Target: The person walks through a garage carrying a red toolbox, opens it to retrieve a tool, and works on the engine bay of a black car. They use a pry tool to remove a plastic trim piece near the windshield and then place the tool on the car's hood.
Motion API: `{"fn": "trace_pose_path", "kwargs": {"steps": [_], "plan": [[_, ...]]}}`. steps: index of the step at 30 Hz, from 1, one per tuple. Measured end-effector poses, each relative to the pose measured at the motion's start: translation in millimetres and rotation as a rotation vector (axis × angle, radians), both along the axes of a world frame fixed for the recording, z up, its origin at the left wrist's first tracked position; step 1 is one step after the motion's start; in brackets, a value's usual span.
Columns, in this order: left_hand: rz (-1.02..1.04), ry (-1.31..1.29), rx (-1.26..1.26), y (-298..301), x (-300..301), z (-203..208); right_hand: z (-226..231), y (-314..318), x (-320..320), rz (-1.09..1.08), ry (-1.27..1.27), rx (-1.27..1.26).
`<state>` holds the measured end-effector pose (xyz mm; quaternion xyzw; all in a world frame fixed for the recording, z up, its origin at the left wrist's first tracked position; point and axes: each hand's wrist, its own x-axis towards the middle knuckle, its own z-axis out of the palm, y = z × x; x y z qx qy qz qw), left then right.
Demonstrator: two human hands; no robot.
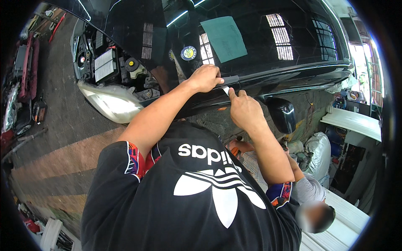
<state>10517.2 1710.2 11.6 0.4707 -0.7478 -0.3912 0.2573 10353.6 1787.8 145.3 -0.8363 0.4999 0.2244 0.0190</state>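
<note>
My left hand (206,78) is closed at the near lower corner of the car's dark windshield (259,46). Its curled fingertips pinch the end of a short dark grey strip (230,79) along the glass edge. Just to the right, my right hand (247,111) is closed on a pale, flat, narrow tool (226,90). The tool's tip points up toward the strip, and its exact kind is not clear. Most of its grip is hidden in my fingers.
A green paper sheet (225,39) and round sticker (188,53) are on the glass. At left are the headlight (109,102) and exposed engine bay (104,66); at right, the side mirror (281,115). Another person (307,190) is low at my right.
</note>
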Motion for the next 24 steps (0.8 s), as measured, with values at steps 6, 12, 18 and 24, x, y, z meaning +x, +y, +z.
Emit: {"fn": "trace_pose_path", "kwargs": {"steps": [6, 12, 18, 24], "plan": [[0.03, 0.036, -0.001, 0, 0, -5, 1, -7, 16, 0.007, 0.049, 0.071], [0.011, 0.047, 0.002, -1, 2, -1, -19, 15, 18, -0.105, -0.077, -0.013], [0.049, 0.051, 0.001, 0, 1, -4, -39, 32, 22, -0.306, -0.137, 0.033], [0.034, 0.057, 0.009, 0, -1, -2, -53, 47, 14, -0.333, -0.226, -0.031]]}}
